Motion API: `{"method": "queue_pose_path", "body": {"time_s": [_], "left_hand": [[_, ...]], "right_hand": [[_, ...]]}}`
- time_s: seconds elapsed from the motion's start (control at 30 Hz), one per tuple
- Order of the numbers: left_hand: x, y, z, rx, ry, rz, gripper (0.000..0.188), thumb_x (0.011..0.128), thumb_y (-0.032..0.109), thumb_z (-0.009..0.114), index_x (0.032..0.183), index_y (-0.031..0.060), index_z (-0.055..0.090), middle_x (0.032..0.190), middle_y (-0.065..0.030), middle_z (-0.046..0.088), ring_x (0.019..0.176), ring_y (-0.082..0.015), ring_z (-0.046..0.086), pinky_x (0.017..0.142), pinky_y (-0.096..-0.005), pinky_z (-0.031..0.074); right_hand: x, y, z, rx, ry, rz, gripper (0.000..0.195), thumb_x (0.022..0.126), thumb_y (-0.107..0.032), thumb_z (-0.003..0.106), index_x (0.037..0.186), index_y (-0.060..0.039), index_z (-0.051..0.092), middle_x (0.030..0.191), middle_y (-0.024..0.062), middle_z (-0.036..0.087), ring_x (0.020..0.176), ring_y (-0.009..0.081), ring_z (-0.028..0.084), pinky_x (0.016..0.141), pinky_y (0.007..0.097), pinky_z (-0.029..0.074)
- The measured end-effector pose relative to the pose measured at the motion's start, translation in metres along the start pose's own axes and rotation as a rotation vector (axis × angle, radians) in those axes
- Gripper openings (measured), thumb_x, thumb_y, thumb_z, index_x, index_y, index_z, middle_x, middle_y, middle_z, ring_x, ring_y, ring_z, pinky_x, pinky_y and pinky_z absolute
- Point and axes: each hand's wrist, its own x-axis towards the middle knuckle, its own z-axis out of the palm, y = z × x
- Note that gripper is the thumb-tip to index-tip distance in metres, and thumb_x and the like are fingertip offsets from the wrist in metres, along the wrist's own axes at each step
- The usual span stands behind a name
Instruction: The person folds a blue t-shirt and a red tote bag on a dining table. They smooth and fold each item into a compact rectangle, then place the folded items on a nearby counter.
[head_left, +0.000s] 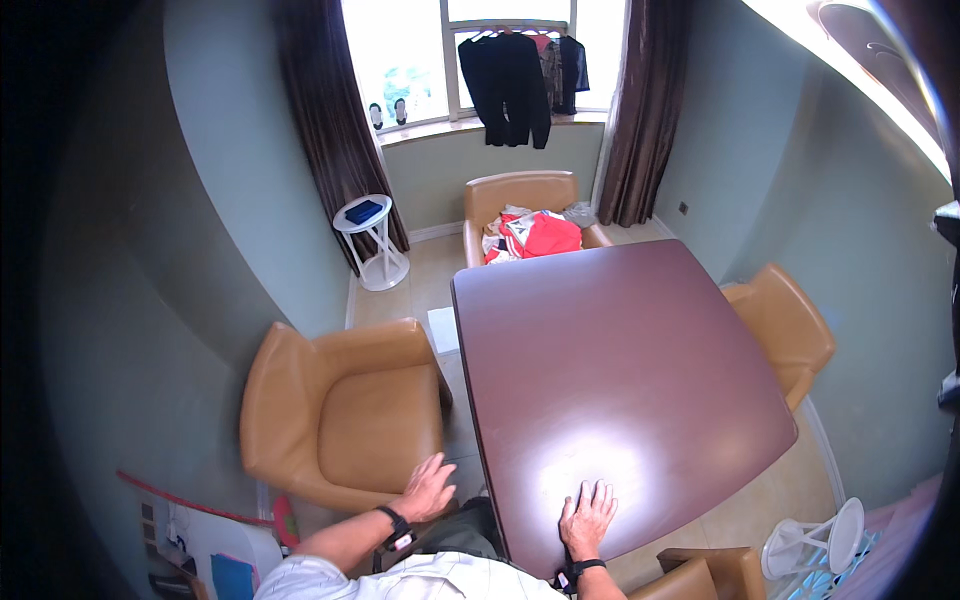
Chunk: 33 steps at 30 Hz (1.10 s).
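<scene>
A dark reddish-brown table (600, 330) with rounded corners stands before me. My right hand (589, 517) lies palm down on its near part, fingers spread, beside a bright patch of reflected light. Nothing is held in it. My left hand (429, 489) is over the near armrest side of a tan leather armchair (379, 427), left of the table, with its fingers apart and empty; whether it touches the chair I cannot tell. Both wrists wear black bands with small devices.
Clothes (551, 234) are heaped on the far armchair (521, 187). A white side table (385, 259) holds a dark blue folded item (364, 212). More tan chairs stand right (795, 330) and near right (682, 581). A white stool (806, 540) lies tipped at lower right. Dark clothes (502, 75) hang by the window.
</scene>
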Motion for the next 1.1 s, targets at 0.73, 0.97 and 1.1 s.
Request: {"method": "queue_pose_path", "body": {"time_s": [0.73, 0.97, 1.1], "left_hand": [[0.375, -0.092, 0.037, 0.068, 0.069, 0.185, 0.06, 0.107, 0.038, 0.067, 0.158, 0.0077, 0.06, 0.173, -0.024, 0.045, 0.165, -0.0429, 0.034, 0.136, -0.0648, 0.02], [0.399, -0.1, 0.041, 0.067, 0.13, 0.16, 0.06, 0.105, 0.036, 0.069, 0.157, 0.0084, 0.061, 0.173, -0.0219, 0.046, 0.165, -0.0415, 0.034, 0.136, -0.065, 0.021], [0.397, -0.104, 0.042, 0.113, 0.117, 0.149, 0.061, 0.104, 0.038, 0.069, 0.158, 0.0092, 0.06, 0.174, -0.0207, 0.046, 0.165, -0.041, 0.034, 0.136, -0.0649, 0.02]], "right_hand": [[0.057, 0.019, 0.012, -0.215, -0.008, 0.245, 0.064, 0.098, -0.03, 0.077, 0.155, -0.0073, 0.06, 0.167, 0.027, 0.048, 0.159, 0.0513, 0.038, 0.131, 0.069, 0.027], [0.065, 0.015, 0.009, -0.223, -0.005, 0.253, 0.061, 0.097, -0.031, 0.077, 0.152, -0.008, 0.063, 0.165, 0.0266, 0.049, 0.157, 0.0509, 0.04, 0.13, 0.0689, 0.028], [0.064, 0.013, 0.008, -0.204, -0.001, 0.255, 0.063, 0.096, -0.031, 0.077, 0.153, -0.0085, 0.061, 0.165, 0.026, 0.05, 0.156, 0.051, 0.041, 0.129, 0.0687, 0.029]]}}
